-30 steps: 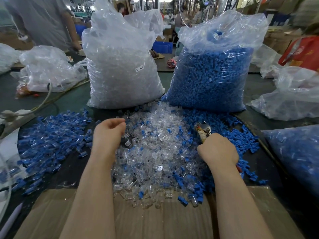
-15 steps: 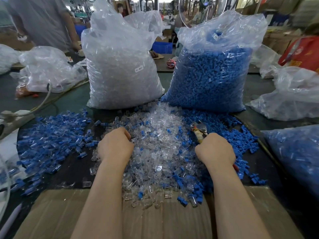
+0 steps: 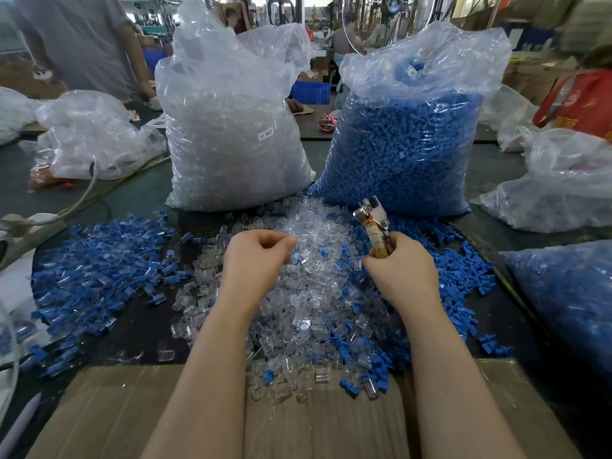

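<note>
A heap of small clear plastic pieces (image 3: 308,293) mixed with blue ones lies in the middle of the table. My left hand (image 3: 255,260) hovers just above the heap with its fingers curled and its fingertips pinching what looks like a clear plastic piece. My right hand (image 3: 404,270) grips the handles of a metal pliers tool (image 3: 374,220), whose head points up and away over the heap. Blue plastic pieces (image 3: 463,270) are spread to the right of that hand.
Two tall bags stand behind the heap, a clear-piece bag (image 3: 228,127) and a blue-piece bag (image 3: 407,137). Blue-and-clear parts (image 3: 96,270) lie at the left. A cardboard sheet (image 3: 298,425) covers the near edge. More bags (image 3: 569,180) sit right, and a person (image 3: 82,44) stands far left.
My left hand moved right from the heap's left edge and lifted with pinched fingers. My right hand raised the pliers, so the tool's head now stands clear of the pile.
</note>
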`<state>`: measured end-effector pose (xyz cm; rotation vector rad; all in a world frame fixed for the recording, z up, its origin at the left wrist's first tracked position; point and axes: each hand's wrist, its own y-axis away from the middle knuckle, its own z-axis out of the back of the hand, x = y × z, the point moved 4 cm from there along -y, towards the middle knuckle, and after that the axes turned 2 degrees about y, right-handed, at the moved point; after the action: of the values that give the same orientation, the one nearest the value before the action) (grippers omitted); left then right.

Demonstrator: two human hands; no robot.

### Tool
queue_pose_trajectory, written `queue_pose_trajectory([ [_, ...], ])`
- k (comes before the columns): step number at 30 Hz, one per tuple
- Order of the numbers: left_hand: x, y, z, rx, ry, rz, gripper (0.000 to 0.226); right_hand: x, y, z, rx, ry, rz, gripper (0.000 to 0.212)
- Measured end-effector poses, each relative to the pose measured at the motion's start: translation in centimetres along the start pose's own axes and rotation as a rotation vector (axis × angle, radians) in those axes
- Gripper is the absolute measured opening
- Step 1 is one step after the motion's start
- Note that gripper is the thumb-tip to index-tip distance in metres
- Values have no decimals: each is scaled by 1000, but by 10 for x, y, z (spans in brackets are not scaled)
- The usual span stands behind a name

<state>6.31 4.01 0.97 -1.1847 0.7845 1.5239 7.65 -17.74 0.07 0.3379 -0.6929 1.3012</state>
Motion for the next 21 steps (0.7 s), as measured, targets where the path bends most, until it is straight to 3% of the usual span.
queue_pose_trajectory([
  [4, -6, 4, -14, 66, 161, 27, 7, 5, 1, 1, 8, -227, 50, 15],
  [7, -9, 8, -22, 91, 248, 51, 20, 9, 1, 1, 32, -338, 68, 13],
  [14, -12, 13, -32, 31, 286, 21, 8, 18, 4, -4, 92, -476, 130, 12],
  [21, -14, 16, -35, -1, 406, 58, 10, 28, 8, -4, 70, -514, 184, 15],
])
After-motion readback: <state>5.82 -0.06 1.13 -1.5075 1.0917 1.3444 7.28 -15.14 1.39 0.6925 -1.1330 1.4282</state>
